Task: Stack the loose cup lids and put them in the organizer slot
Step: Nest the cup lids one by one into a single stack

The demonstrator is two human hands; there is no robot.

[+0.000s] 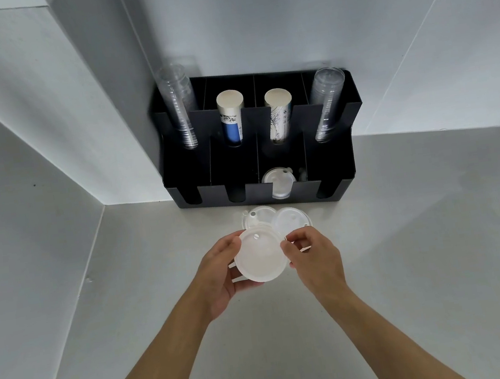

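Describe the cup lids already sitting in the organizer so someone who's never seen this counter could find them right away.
Find the black plastic organizer standing against the white wall at the back of the pale counter. Along its low front row of slots, look at the third from the left: the translucent white round lids lie there. The other front slots look dark and show no lids.

A: What does the person wear on the arms?
B: Nothing: both forearms are bare to the frame's lower edge, no sleeves, watch or rings on the left hand [222, 273] or right hand [314, 259].
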